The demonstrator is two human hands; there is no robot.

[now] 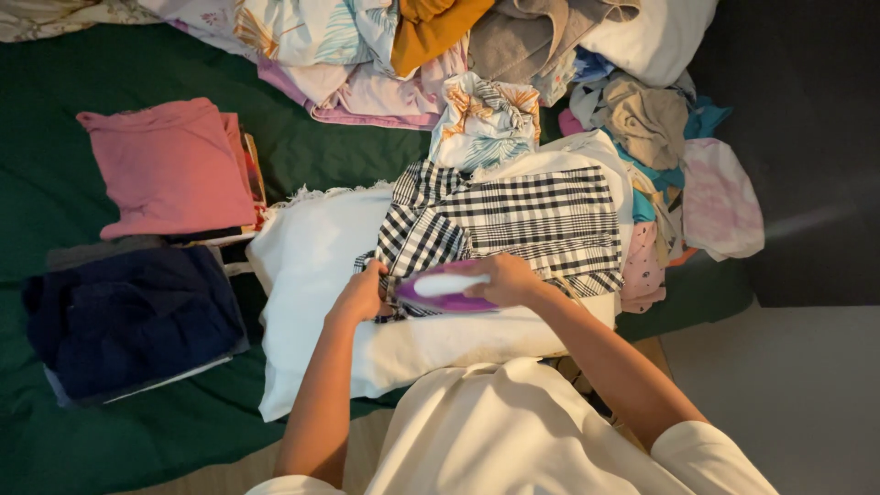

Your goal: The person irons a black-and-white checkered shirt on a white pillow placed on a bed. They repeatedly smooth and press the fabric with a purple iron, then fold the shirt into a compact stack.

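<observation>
We note the right hand point(509, 278) wrapped around the handle of the purple-and-white plastic iron point(445, 293), its long axis running left to right, tip toward the left hand point(360, 295). That left hand pinches the near-left edge of the black-and-white checked cotton garment point(522, 220), just beside the tip (both rest on the white padded cloth point(312, 266)). We find no containers: 2 folded stacks, a pink one point(170, 165) and a navy one point(128, 316), lie well left.
</observation>
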